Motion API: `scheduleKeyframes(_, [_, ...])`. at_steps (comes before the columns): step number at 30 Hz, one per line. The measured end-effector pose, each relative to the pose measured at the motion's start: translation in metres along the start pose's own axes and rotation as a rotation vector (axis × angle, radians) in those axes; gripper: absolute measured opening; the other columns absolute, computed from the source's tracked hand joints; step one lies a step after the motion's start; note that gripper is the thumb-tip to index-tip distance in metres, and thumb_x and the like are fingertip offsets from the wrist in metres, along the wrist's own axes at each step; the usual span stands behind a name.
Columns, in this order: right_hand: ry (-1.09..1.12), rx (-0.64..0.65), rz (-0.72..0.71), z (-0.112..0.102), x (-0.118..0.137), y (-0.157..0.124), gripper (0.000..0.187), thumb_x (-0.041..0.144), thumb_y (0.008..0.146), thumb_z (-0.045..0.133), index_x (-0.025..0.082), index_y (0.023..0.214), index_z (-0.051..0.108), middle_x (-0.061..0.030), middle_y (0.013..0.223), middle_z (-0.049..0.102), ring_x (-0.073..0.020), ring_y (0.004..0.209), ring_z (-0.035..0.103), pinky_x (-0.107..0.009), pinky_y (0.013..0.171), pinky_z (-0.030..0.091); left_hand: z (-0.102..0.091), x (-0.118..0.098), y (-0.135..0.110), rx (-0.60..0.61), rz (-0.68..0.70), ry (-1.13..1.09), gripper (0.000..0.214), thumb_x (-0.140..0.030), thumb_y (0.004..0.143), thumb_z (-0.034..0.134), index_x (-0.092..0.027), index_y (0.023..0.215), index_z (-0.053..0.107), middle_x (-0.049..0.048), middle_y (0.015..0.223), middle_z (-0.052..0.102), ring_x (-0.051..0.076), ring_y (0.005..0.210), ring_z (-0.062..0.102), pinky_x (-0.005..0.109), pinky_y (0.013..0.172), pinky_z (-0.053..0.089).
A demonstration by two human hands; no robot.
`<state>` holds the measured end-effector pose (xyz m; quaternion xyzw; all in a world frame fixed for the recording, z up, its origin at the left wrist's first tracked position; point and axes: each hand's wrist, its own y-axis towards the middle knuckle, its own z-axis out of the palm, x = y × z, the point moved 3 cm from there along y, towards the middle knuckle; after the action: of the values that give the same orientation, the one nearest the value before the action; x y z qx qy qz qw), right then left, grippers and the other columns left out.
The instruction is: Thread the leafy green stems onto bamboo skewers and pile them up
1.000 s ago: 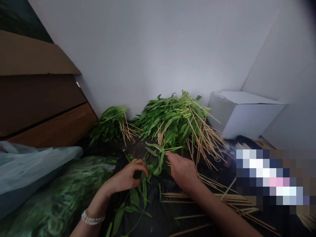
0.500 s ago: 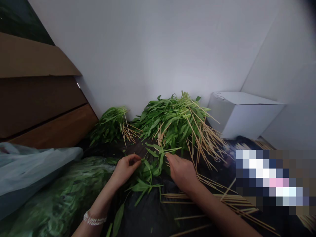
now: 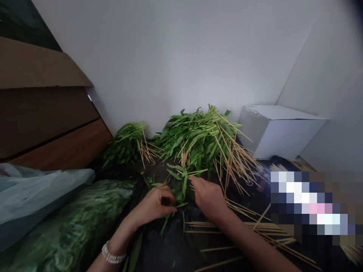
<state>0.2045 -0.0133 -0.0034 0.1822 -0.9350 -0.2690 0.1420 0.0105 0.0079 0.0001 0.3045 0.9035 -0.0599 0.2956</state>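
Left hand has drawn back, leaves pinched in its grip.

Single head-worn view, forward and down, close over hands.

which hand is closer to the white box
Right. The right hand sits left of and below the white box, by the skewers; the left hand is farther left, pinching green leaves.
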Motion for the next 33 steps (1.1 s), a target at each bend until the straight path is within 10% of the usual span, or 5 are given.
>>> scheduleKeyframes(5, [0.017, 0.009, -0.004, -0.001, 0.000, 0.000, 0.030, 0.014, 0.094, 0.039, 0.017, 0.111, 0.064, -0.0044, 0.081, 0.069, -0.0158, 0.067, 0.063, -0.026, 0.060, 0.038, 0.006, 0.002, 0.001, 0.012, 0.017, -0.032, 0.011, -0.032, 0.075, 0.070, -0.022, 0.072, 0.070, 0.0010, 0.077, 0.065, 0.018, 0.081, 0.059, 0.028, 0.078, 0.042])
scheduleKeyframes(14, [0.011, 0.000, -0.012, -0.002, 0.001, 0.001, 0.030, 0.014, 0.094, 0.040, 0.017, 0.112, 0.064, -0.0048, 0.083, 0.069, -0.0157, 0.066, 0.063, -0.026, 0.060, 0.038, -0.005, 0.022, 0.003, -0.248, -0.273, -0.771, 0.036, -0.040, 0.073, 0.072, -0.017, 0.100, 0.069, 0.0030, 0.079, 0.072, 0.016, 0.072, 0.065, 0.026, 0.070, 0.049])
scheduleKeyframes(22, [0.020, 0.036, -0.065, 0.004, 0.005, -0.002, 0.029, 0.013, 0.093, 0.041, 0.018, 0.113, 0.061, -0.0024, 0.079, 0.067, -0.0164, 0.066, 0.062, -0.028, 0.060, 0.036, -0.006, 0.025, 0.003, -0.402, -0.399, -1.143, 0.034, -0.035, 0.064, 0.083, -0.014, 0.089, 0.071, 0.0068, 0.083, 0.075, 0.012, 0.071, 0.064, 0.022, 0.071, 0.049])
scheduleKeyframes(33, [0.026, 0.191, -0.153, 0.007, 0.020, -0.008, 0.033, 0.011, 0.088, 0.046, 0.018, 0.118, 0.058, -0.0030, 0.087, 0.067, -0.0171, 0.068, 0.062, -0.029, 0.060, 0.035, -0.009, 0.033, 0.001, -0.549, -0.464, -1.243, 0.040, -0.034, 0.055, 0.088, -0.016, 0.085, 0.068, 0.0000, 0.078, 0.071, 0.007, 0.067, 0.061, 0.014, 0.059, 0.044])
